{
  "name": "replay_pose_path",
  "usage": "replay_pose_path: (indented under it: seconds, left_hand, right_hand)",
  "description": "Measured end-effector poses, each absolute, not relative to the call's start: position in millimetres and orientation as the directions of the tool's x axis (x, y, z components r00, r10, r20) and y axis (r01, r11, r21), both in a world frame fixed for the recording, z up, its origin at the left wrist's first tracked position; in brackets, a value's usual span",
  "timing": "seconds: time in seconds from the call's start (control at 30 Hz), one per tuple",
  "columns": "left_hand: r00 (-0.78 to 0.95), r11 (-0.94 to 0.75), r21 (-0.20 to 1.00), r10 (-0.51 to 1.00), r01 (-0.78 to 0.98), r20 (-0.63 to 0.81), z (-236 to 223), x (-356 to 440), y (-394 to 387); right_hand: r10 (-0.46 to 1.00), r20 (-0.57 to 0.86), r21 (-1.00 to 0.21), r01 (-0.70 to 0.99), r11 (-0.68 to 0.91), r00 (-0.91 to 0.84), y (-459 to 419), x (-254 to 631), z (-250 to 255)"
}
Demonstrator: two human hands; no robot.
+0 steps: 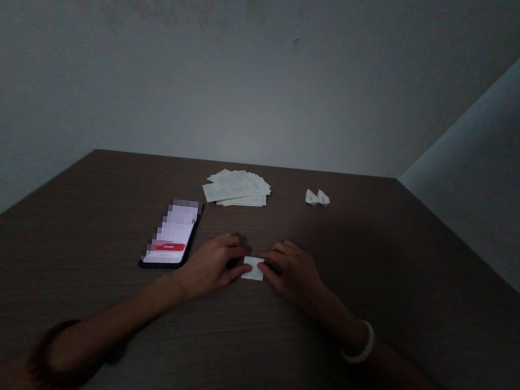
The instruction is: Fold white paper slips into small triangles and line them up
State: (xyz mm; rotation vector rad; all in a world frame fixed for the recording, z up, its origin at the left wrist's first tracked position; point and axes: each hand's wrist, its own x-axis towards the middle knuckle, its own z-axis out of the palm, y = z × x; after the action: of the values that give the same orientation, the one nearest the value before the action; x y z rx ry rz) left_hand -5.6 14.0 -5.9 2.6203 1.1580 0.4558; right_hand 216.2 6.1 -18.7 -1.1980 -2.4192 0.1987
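Note:
A small, roughly square piece of printed white paper lies between my two hands on the dark wooden table. My left hand pinches its left edge, thumb toward me and fingers curled behind. At the right edge, my right hand grips the same paper between thumb and fingertips. Whether the paper is folded in layers, I cannot tell for sure. Beyond my hands sits a loose stack of printed paper slips. Two small folded paper shapes stand side by side farther right.
A phone with a lit, partly blurred screen lies just left of my left hand. The brown table meets a grey wall at its far edge. Another wall slants in at the right. The light is dim.

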Motion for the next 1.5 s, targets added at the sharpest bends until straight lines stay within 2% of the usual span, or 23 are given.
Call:
replay_pose_path:
  seconds: [0.17, 0.33, 0.5, 0.63, 0.87, 1.0, 1.3, 1.5]
  left_hand:
    - [0.624, -0.643, 0.417, 0.754, 0.642, 0.203, -9, -4, 16]
    - [0.551, -0.559, 0.563, 0.808, 0.608, 0.207, -8, -1, 16]
    - [0.503, -0.411, 0.690, 0.861, 0.596, 0.079, -1, 3, 11]
    - [0.517, -0.408, 0.731, 0.851, 0.547, 0.088, 3, 3, 10]
    - [0.494, -0.313, 0.791, 0.870, 0.526, 0.015, 0, -1, 12]
    - [0.495, -0.311, 0.784, 0.869, 0.537, 0.006, 1, -1, 11]
    - [0.511, -0.492, 0.589, 0.846, 0.641, 0.151, 1, 5, 10]
    - [0.505, -0.527, 0.550, 0.838, 0.648, 0.207, -7, 7, 11]
  right_hand:
    - [0.778, 0.312, -0.299, 0.721, 0.625, -0.546, 6, 216, -20]
    - [0.793, 0.341, -0.409, 0.680, 0.608, -0.504, 7, 215, -22]
    - [0.808, 0.345, -0.525, 0.615, 0.588, -0.478, 10, 214, -25]
    - [0.823, 0.345, -0.590, 0.578, 0.564, -0.452, 10, 214, -25]
    - [0.846, 0.355, -0.646, 0.549, 0.530, -0.398, 9, 212, -24]
    - [0.828, 0.358, -0.627, 0.547, 0.555, -0.430, 9, 212, -26]
    - [0.790, 0.362, -0.466, 0.638, 0.613, -0.494, 10, 212, -26]
    - [0.779, 0.371, -0.433, 0.649, 0.626, -0.505, 8, 212, -23]
